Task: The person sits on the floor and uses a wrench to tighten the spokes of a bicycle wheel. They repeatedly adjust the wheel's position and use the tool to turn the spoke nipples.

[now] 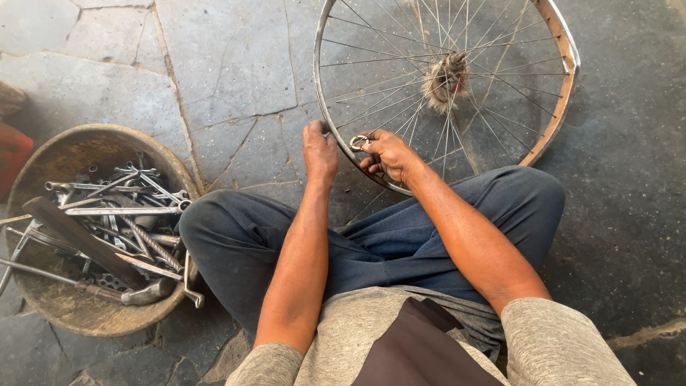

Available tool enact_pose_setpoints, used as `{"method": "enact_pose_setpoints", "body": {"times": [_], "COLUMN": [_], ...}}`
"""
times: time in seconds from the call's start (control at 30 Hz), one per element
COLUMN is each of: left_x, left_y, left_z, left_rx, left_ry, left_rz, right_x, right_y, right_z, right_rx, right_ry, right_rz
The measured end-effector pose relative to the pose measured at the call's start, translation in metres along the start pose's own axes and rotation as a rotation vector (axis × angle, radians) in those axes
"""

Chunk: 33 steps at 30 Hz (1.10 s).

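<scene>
1. Head view, hands: left hand [319, 151] sat at the wheel's 7 o'clock, fingers curled shut over the rim [323, 107]. Right hand [386, 154] was just beside it, toward 6 o'clock, fingers pinched closed on a small round metal tool [359, 142], prob. a spoke key, set against the rim edge.
2. Head view, the thing: bicycle wheel [446, 86] stood tilted on the stone floor [229, 78], near edge w/ the hands just ahead of the person's crossed legs in dark trousers [400, 236]. No tyre or tube on it; bare steel rim, rusty brown strip along the 3 o'clock side. Spokes thin, all seemed seated. Hub [446, 78] was wrapped in a fuzzy tuft of fibre.
3. Head view, progress (a judgement): wheel was already stripped bare; spoke work looked under way at one spot, w/ most of the rim's round not yet visited. How true the rim ran, can't tell.
4. Head view, around: worn round basin [43, 164] at the person's 9 o'clock, full of spanners [121, 200], a file and a hammer.
</scene>
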<state>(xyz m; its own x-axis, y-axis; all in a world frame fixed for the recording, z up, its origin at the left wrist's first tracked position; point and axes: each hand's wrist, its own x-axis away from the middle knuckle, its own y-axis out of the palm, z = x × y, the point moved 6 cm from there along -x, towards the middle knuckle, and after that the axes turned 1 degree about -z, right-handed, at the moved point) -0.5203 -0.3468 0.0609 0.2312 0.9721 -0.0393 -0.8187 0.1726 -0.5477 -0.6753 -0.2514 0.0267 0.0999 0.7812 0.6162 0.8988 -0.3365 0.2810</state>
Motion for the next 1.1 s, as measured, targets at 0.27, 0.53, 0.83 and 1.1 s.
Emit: {"method": "enact_pose_setpoints", "body": {"times": [0.27, 0.53, 0.83, 1.1], "left_x": [0.001, -0.0002, 0.0018, 0.0014], "left_y": [0.005, 0.0059, 0.0048, 0.0048], "left_z": [-0.0063, -0.0097, -0.0025, -0.0049], "left_rx": [-0.047, -0.102, -0.215, -0.043], "left_ry": [-0.017, -0.004, -0.005, -0.018], "left_rz": [-0.009, -0.051, -0.065, -0.053], "right_x": [-0.002, -0.0013, 0.0013, 0.0022], "right_y": [-0.0025, -0.0026, -0.0025, -0.001], "right_z": [0.0031, 0.0048, 0.0032, 0.0022], "right_rx": [0.004, 0.021, 0.032, 0.026], "right_ry": [0.013, 0.018, 0.018, 0.018], "right_rz": [0.013, 0.022, 0.041, 0.032]}}
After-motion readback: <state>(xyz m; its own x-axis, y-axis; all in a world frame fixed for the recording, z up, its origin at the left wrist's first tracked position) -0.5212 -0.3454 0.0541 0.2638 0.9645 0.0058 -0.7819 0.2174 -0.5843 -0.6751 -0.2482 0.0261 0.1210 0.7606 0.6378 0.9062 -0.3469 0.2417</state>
